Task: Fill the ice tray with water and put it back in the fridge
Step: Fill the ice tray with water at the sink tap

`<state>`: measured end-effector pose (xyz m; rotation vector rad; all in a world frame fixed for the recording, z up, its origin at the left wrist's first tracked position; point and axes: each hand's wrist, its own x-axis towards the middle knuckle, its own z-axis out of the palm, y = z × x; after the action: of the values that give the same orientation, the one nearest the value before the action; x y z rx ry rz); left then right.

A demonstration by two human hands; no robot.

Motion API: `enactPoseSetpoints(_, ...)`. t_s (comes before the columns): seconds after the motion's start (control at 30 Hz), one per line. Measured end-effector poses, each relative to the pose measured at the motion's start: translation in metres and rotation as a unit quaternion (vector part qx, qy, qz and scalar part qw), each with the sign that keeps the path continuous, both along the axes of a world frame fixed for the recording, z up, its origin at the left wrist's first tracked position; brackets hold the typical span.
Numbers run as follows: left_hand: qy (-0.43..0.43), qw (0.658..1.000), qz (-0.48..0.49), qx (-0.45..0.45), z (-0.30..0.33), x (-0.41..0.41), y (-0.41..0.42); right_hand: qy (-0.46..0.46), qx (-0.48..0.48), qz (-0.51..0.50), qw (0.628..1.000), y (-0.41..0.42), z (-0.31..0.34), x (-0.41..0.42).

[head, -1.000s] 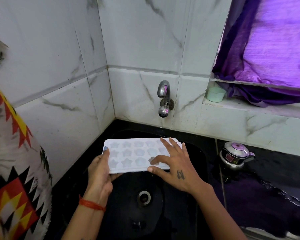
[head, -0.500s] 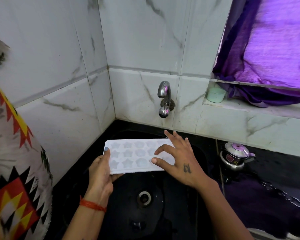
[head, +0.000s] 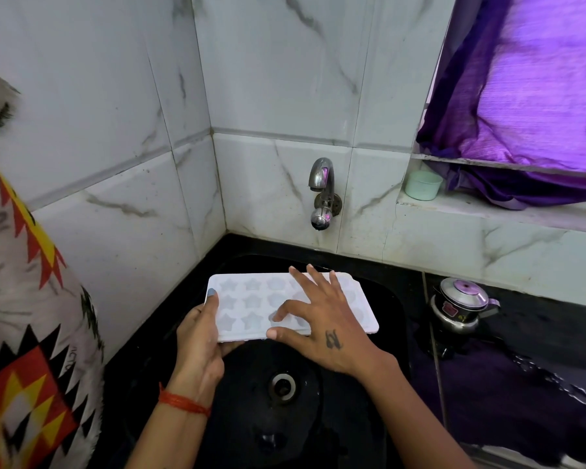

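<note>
A white ice tray (head: 251,299) with star and round moulds is held level over the black sink (head: 391,309). My left hand (head: 200,336) grips its left end, thumb on the rim. My right hand (head: 322,319) lies spread across the tray's middle and right part, index finger bent into a mould, holding nothing. The steel tap (head: 322,194) sticks out of the tiled wall above and behind the tray; no water runs from it. The fridge is out of view.
The sink drain (head: 282,385) lies below the tray. A small steel pot with lid (head: 460,304) stands on the wet black counter to the right. A pale green cup (head: 423,185) sits on the window ledge under a purple curtain (head: 538,106). Patterned cloth (head: 21,333) fills the left edge.
My right hand has slid left across the tray, uncovering the tray's right end, and its index finger has curled into a mould. The left hand and the tray have stayed put.
</note>
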<state>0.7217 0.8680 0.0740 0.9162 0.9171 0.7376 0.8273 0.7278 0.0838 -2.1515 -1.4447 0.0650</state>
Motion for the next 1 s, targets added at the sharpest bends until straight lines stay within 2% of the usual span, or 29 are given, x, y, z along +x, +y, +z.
enactPoseSetpoints(0.37,0.003,1.000,-0.006,0.003,-0.0003,0.0007,-0.0012,-0.027,-0.038,-0.008,0.999,-0.0005,-0.0012,-0.0024)
enactPoseSetpoints(1.0,0.002,1.000,-0.010,0.000,-0.0031,0.0010,-0.0002,-0.021,-0.033,-0.009,0.999,-0.0028,-0.0025,-0.0031)
